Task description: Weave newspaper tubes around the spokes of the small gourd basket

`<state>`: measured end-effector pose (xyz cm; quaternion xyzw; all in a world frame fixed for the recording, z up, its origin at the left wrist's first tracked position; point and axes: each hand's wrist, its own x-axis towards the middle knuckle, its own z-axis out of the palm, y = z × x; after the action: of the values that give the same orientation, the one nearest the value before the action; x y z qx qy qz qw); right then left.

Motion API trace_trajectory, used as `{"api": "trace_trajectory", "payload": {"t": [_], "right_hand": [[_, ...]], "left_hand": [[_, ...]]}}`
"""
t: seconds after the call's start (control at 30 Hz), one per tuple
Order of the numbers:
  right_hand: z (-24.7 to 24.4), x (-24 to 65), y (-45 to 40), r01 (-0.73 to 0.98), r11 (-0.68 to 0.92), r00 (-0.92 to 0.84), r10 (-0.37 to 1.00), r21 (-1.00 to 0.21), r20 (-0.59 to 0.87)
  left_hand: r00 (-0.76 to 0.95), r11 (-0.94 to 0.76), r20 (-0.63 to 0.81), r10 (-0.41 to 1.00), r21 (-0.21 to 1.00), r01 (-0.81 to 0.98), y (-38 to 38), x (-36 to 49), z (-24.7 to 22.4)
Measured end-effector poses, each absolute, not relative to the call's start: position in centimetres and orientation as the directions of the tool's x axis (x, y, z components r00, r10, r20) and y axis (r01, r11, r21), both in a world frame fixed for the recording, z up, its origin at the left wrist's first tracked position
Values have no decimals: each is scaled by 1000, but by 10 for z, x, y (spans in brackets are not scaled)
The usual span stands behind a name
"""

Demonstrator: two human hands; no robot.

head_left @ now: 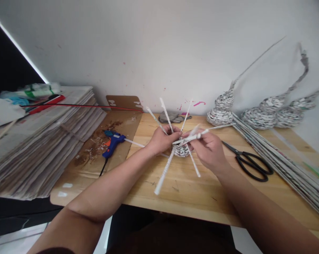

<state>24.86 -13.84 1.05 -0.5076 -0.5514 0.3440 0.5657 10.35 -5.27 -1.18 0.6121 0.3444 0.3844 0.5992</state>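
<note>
Fingers, right hand (208, 150): pinching a white rolled-paper strip (199, 135); my fingertips sit partly behind it, exact contact blurry.
Fingers, left hand (162, 140): thumb and curled fingers closed on the rim of a small round grey-and-white woven-paper piece (181, 151); tips hidden behind my thumb and the strips.
Woven piece: low over the pale wooden tabletop (172, 194), between my hands. Upper part covered; can't tell if its base touches the wood.
Spokes: straight white printed-paper spokes (163, 174) fan out from it; roots hidden, so no reliable count.
Glue gun: blue plastic glue gun (113, 144) on the brown board, left of me; nozzle end hard to make out.
Scissors: black-handled metal scissors (252, 165), right of my right hand.
Long tubes: grey rolled-newspaper tubes (283, 167), cut off at right edge.
Gourds: grey-and-white woven-paper gourd shapes (220, 109) by the wall; rightmost stem cut off.
</note>
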Motion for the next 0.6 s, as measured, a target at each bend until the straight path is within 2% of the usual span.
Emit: {"api": "trace_trajectory", "payload": {"t": [0.17,0.23,0.47,0.6], "right_hand": [[10,247,-136,117,160,243,952,-980,185],[7,251,-132,150,135,284,943,-980,173],[2,259,-126,214,6,169,985,-977,44],[0,262,-124,102,-34,136,990,-994,-20]], "left_hand": [[444,-83,62,894,996,27,-58,103,-3],[457,-100,72,887,994,37,-59,104,0],[511,-143,138,849,989,-30,-55,105,-12],[535,-112,122,836,992,-50,-52,104,-14]]}}
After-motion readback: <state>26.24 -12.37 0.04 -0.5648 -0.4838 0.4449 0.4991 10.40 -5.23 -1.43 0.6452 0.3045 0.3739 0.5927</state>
